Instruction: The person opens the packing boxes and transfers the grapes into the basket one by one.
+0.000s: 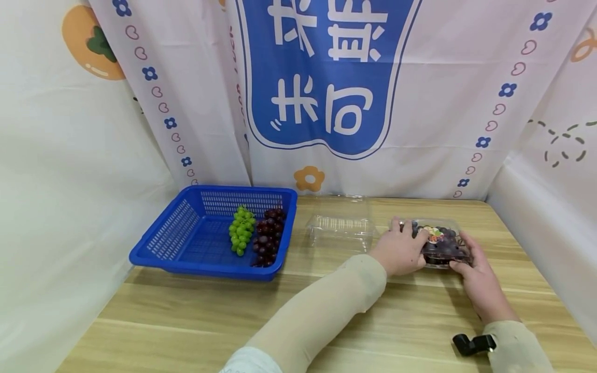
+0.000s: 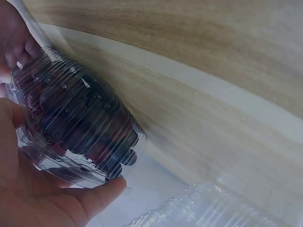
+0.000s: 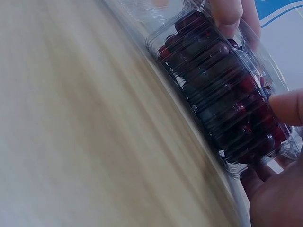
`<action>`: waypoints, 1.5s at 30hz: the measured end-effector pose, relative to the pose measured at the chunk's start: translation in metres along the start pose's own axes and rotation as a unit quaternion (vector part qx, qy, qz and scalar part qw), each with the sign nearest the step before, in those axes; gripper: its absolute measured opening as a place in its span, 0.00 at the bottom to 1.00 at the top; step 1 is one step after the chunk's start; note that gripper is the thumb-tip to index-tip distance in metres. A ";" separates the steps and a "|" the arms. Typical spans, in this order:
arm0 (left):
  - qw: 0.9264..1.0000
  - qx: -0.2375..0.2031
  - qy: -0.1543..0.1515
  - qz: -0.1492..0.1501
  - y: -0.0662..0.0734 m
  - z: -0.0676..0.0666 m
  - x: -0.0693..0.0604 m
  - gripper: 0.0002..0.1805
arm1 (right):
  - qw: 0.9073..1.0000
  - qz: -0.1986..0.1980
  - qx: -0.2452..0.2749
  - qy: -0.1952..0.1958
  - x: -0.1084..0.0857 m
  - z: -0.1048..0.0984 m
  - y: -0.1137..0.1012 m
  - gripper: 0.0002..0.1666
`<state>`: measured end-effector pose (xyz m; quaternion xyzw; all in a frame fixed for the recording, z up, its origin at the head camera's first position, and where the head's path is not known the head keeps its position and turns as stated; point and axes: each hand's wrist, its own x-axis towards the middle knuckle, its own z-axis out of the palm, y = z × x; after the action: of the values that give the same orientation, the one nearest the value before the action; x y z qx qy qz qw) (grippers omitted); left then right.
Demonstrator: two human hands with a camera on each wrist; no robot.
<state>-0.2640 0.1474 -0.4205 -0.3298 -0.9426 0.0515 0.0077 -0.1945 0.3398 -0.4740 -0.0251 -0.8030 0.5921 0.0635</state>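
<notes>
A clear plastic clamshell box of dark grapes, with a colourful sticker on its lid, sits at the right side of the table. My left hand holds its left end, fingers spread over the lid and thumb low at the front. At the opposite end, my right hand grips the corner between thumb and fingers. In the left wrist view the ribbed side of the box faces the camera. The right wrist view shows dark red grapes packed behind the clear wall. The lid appears closed.
Left of the box stands an open clear clamshell container. Farther left, a blue plastic basket holds a green grape bunch and a dark red grape bunch. A printed cloth hangs behind the wooden table.
</notes>
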 end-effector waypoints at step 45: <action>0.987 -0.138 -0.063 0.055 -0.030 -0.029 0.001 0.36 | 0.998 -0.002 -0.052 -0.022 -0.004 -0.009 0.005 0.40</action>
<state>-0.2821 0.1274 -0.3888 -0.3754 -0.9195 -0.0583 -0.1007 -0.1892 0.3495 -0.4766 -0.0132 -0.8341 0.5496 0.0455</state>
